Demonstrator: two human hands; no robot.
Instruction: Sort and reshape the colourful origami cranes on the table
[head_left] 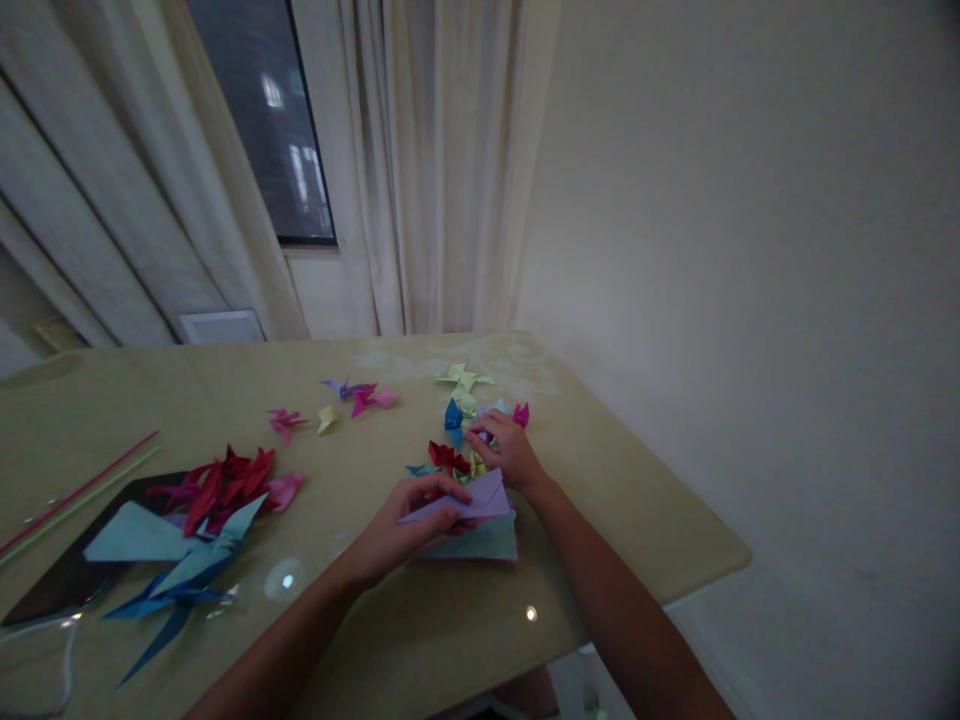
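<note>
My left hand (420,515) pinches a folded lavender sheet of paper (487,496) between thumb and fingers, over a light blue sheet (480,542) lying on the table. Beyond it, my right hand (510,448) reaches into a group of folded paper figures, its thumb and fingers curled together. What those fingers hold, if anything, is hidden. Close by are a blue figure (454,420), a dark red one (448,457) and a magenta one (521,414). A pale green star-like figure (463,380) lies behind them.
On the left, red folded figures (232,485) and large blue ones (176,590) lie on and beside a dark flat object (52,590). Thin pink and green sticks (90,485) rest nearby. Small figures (364,398) lie farther back. The wall (750,300) borders the table's right side.
</note>
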